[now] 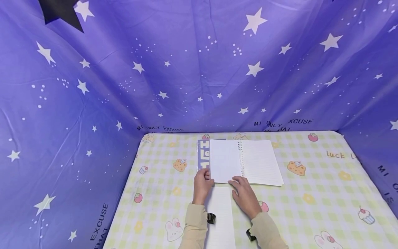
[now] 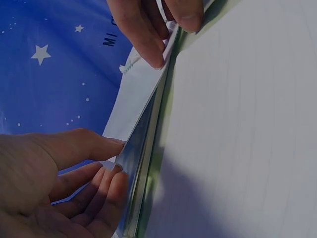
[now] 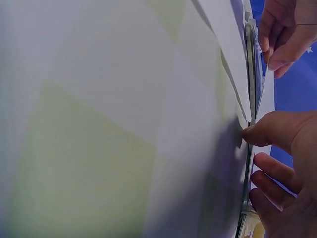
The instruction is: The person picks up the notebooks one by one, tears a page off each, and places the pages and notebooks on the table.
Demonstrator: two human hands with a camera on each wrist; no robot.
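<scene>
A spiral notebook [image 1: 259, 162] lies spread flat, with its coil [image 1: 240, 152] between two white pages. My left hand [image 1: 202, 185] is at the lower left corner of the left page [image 1: 224, 159]. In the left wrist view, its thumb and fingers pinch that page's edge, lifted a little off the dark blue surface beneath. My right hand [image 1: 244, 195] rests at the lower edge near the coil. In the right wrist view, its thumb touches the edge and its other fingers lie loosely spread on the page. Under the left page, a purple cover [image 1: 203, 155] with large pale letters shows.
A lined white sheet [image 1: 222, 207] lies below the notebook, partly under my left forearm. The table bears a green-checked cloth [image 1: 161, 193] printed with bears, rabbits and strawberries. Purple star-printed curtains [image 1: 186, 69] hang behind and at both sides. Each wrist carries a black device [image 1: 211, 218].
</scene>
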